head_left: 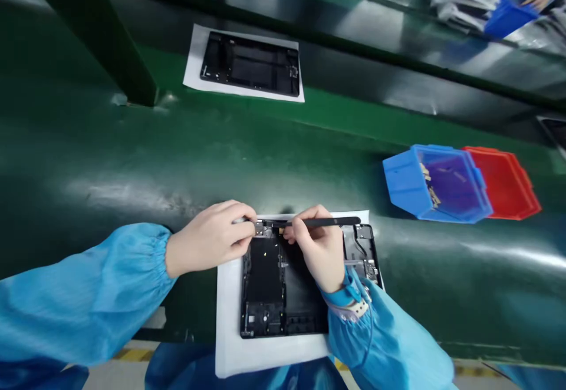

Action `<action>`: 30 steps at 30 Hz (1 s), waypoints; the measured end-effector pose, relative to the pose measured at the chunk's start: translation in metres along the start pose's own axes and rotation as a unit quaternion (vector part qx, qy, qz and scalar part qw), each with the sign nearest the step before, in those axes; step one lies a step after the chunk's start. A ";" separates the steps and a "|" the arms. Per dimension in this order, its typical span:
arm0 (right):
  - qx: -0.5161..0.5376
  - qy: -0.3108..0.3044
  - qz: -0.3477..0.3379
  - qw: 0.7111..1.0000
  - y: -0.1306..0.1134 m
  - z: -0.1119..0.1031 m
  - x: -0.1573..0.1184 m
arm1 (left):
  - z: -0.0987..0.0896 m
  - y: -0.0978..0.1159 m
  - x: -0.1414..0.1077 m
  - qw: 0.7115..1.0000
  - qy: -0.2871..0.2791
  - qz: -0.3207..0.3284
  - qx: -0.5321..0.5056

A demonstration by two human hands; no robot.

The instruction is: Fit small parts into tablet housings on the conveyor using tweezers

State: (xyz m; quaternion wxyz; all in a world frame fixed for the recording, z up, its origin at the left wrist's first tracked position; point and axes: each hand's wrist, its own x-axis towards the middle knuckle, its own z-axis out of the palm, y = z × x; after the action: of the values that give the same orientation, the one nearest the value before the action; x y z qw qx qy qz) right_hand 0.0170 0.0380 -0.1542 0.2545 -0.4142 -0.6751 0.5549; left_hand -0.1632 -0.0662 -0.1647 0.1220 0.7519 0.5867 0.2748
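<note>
A black device housing point(265, 278) lies on a white sheet point(229, 319) at the table's front edge. At its upper left corner, my left hand point(216, 236) has thumb and fingers pinched together; what they hold is too small to make out. My right hand point(321, 248) grips black tweezers point(333, 222), whose tips point left toward the same corner, close to my left fingertips. My right wrist and forearm cover part of the housing's right side.
A second black housing point(252, 62) lies on white paper at the back. To the right stand a blue bin point(407, 183) with small pieces and a red bin point(508, 183). A green post point(110, 42) rises at back left. Another person's hands show at top right.
</note>
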 end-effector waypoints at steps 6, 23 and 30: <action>-0.063 -0.010 -0.001 0.998 0.007 -0.001 0.000 | -0.001 -0.004 0.001 0.999 -0.012 -0.019 -0.028; -0.088 -0.008 0.002 0.996 0.008 0.000 0.001 | -0.001 -0.002 0.002 0.999 -0.024 -0.018 -0.034; -0.095 -0.011 0.010 0.995 0.005 0.000 0.002 | 0.000 -0.002 0.001 0.999 -0.022 -0.018 -0.035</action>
State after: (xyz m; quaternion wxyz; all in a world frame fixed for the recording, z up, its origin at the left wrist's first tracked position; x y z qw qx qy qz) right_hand 0.0174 0.0401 -0.1596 0.2012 -0.4366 -0.7233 0.4957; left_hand -0.1649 -0.0644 -0.1653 0.1666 0.7423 0.5872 0.2763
